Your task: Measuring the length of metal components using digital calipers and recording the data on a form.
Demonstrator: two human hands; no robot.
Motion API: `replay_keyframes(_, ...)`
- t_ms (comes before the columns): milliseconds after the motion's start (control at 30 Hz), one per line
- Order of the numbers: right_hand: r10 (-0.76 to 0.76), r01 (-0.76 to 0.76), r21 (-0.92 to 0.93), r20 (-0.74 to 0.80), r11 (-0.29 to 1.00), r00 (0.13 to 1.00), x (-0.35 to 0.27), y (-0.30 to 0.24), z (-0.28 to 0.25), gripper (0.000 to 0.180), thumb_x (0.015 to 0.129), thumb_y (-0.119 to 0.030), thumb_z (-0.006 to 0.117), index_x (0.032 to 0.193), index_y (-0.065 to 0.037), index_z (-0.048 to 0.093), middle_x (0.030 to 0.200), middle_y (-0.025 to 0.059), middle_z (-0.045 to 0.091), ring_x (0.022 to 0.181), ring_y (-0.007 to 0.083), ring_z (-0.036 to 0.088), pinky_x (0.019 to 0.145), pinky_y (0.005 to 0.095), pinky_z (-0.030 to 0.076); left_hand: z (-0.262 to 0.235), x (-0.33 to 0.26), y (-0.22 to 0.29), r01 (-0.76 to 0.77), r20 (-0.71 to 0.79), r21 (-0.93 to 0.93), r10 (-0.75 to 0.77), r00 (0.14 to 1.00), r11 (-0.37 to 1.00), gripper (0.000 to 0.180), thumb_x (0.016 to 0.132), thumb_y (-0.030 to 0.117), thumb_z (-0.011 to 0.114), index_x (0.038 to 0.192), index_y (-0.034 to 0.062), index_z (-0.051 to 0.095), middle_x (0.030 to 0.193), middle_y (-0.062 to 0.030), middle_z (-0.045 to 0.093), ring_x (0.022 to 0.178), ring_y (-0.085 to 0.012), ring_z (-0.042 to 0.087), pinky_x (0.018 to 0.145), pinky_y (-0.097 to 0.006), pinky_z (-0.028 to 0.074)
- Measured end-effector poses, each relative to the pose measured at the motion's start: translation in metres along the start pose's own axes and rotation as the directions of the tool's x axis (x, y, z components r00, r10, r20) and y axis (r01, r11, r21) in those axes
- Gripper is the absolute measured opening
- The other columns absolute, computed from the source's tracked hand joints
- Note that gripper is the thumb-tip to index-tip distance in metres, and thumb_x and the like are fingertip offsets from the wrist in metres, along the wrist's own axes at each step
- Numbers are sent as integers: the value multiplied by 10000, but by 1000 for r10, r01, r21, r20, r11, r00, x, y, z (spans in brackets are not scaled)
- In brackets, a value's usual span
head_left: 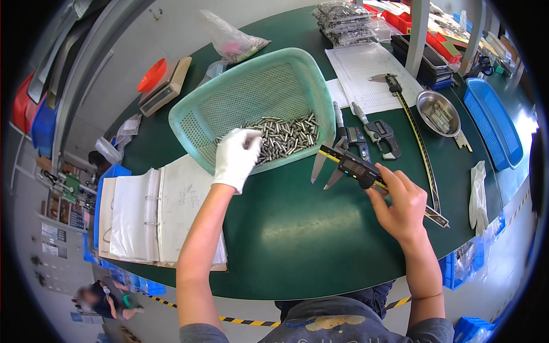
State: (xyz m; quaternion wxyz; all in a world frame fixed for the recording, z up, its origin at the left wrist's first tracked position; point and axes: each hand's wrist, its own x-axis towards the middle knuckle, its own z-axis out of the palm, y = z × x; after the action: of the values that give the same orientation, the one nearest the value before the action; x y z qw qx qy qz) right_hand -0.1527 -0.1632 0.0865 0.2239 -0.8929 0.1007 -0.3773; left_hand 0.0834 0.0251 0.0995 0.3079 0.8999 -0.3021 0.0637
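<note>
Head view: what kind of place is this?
Probably a factory inspection bench. The right hand holds a digital caliper, the gloved left hand reaches into a basket of small metal pins, and a binder lies open.

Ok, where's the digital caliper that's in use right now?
In the head view, the digital caliper is right of centre over the green table, held by the right hand, just right of the teal basket of metal pins.

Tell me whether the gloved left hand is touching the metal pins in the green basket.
Touching. The head view shows the gloved left hand reaching over the green basket rim, its fingertips resting on the heap of metal pins with no gap visible.
</note>
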Motion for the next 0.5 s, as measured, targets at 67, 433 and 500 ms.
replay_keyframes(67,-1,1,13,1,1000,1000,0,0,0,394,592,-92,706,956,-15,580,640,49,523,479,191,511,439,287,393,9,-3,-1,-182,4,186,185,983,965,161,705,142,642,853,79,645,694,-48,551,615,-170,526,585,-277,428)
replay_keyframes(433,-24,24,-21,8,999,1000,-1,2,1,389,588,-109,705,945,-13,585,630,57,510,471,208,500,426,299,386,29,-5,6,-163,1,393,177,984,905,194,709,211,636,867,98,633,763,-71,553,726,-232,559,643,-342,447)
replay_keyframes(500,-34,34,-29,3,999,999,-1,2,1,388,588,-112,705,944,-13,585,626,57,505,470,209,499,424,300,385,31,-3,5,-163,-5,399,180,984,902,187,709,203,636,863,97,628,767,-71,555,721,-232,560,641,-339,450)
